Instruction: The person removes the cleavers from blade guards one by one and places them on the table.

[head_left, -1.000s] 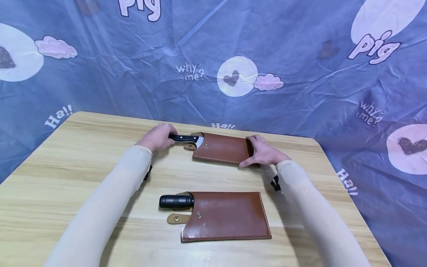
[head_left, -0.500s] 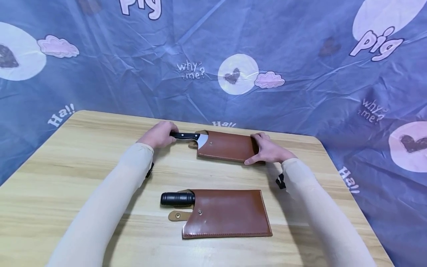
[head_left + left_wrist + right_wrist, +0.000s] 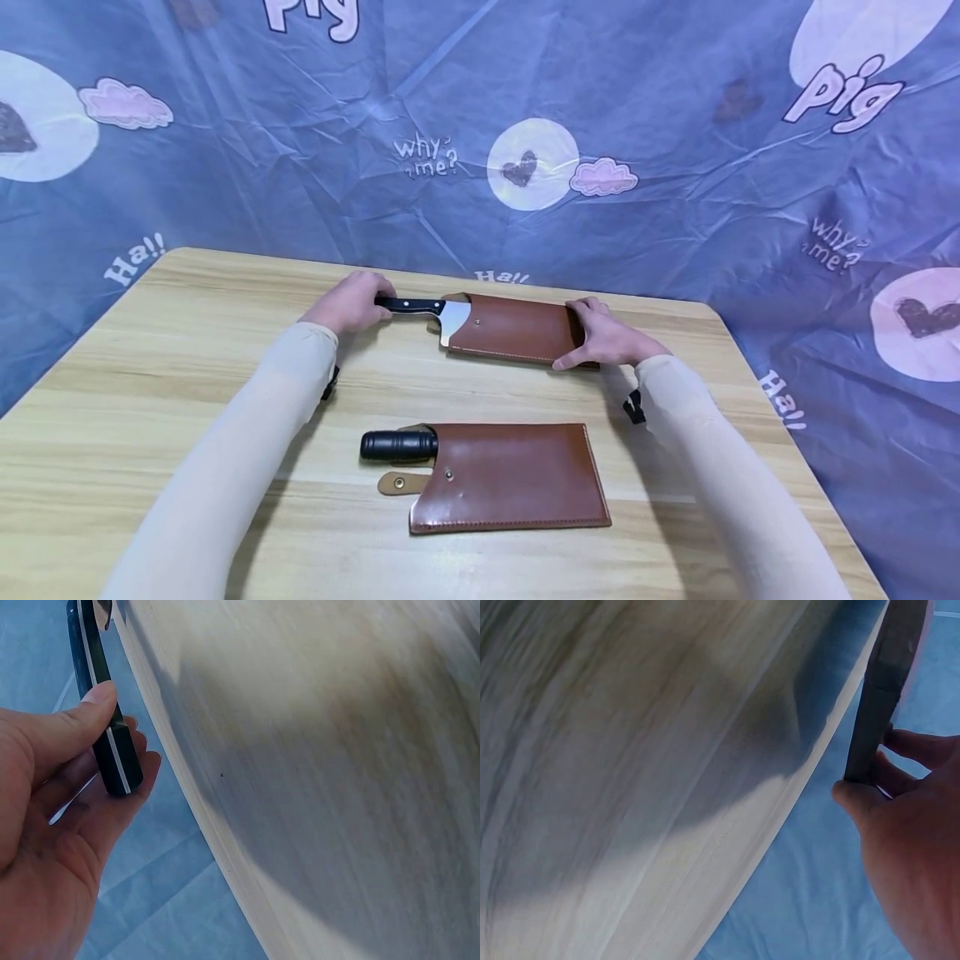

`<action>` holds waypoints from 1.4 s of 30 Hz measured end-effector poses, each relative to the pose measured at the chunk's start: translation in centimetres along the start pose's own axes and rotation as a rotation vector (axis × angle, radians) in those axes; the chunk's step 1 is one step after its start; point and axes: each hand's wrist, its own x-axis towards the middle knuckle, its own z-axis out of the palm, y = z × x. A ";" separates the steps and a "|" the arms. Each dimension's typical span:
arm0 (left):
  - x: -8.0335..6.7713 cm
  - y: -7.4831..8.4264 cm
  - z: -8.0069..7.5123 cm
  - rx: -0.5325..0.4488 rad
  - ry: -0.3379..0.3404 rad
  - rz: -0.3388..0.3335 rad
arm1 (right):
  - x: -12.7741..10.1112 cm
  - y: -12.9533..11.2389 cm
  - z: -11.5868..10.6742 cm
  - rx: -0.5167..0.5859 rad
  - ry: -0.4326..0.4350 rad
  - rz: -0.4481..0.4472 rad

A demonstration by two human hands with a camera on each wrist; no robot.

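Observation:
Near the table's far edge lies a cleaver [image 3: 454, 321], its black riveted handle [image 3: 415, 306] pointing left. A strip of its shiny blade shows at the mouth of a brown leather sheath [image 3: 513, 327], which covers the rest. My left hand [image 3: 352, 302] holds the handle's end; in the left wrist view, thumb and fingers pinch the black handle [image 3: 120, 754]. With thumb and fingers spread across the sheath's right end, my right hand [image 3: 606, 337] grips it. The right wrist view shows the sheath's edge [image 3: 877, 705] between thumb and fingers of that hand [image 3: 911, 832].
Closer to me lies a second brown sheath [image 3: 517, 479] with a ridged black handle [image 3: 397, 446] sticking out on its left. Its tan snap strap [image 3: 403, 483] hangs unfastened. Both rest on a wooden table [image 3: 225, 350], with a blue printed cloth [image 3: 300, 167] behind.
The upper sheath has shifted slightly right with my right hand, while my left hand keeps the handle. More of the cleaver's blade shows outside the sheath's mouth.

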 end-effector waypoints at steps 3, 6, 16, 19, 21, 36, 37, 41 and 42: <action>0.0 0.0 0.0 -0.002 0.010 0.003 | -0.1 0.2 0.1 0.005 0.002 0.000; -0.1 0.0 0.0 -0.007 0.017 0.006 | -0.1 0.5 0.1 0.009 0.001 0.001; -0.3 -0.2 0.0 -0.077 0.054 -0.005 | -0.4 1.0 0.0 0.013 0.011 0.015; -0.3 -0.1 -0.2 -0.089 0.054 -0.015 | -0.5 1.0 0.0 0.019 0.010 0.022; -0.3 -0.2 -0.2 -0.084 0.053 -0.014 | -0.5 1.1 0.0 0.015 0.008 0.024; -0.8 -0.3 0.2 -0.025 0.037 0.021 | -1.1 1.1 0.2 0.031 -0.007 0.036; -0.9 -0.4 0.2 -0.019 0.039 0.021 | -1.2 1.1 0.2 0.032 -0.005 0.038; -0.9 -0.6 0.1 -0.007 0.042 0.011 | -1.5 1.5 -0.1 0.038 0.004 0.042; -0.9 -0.6 0.0 -0.007 0.043 0.012 | -1.6 1.5 -0.2 0.039 0.004 0.042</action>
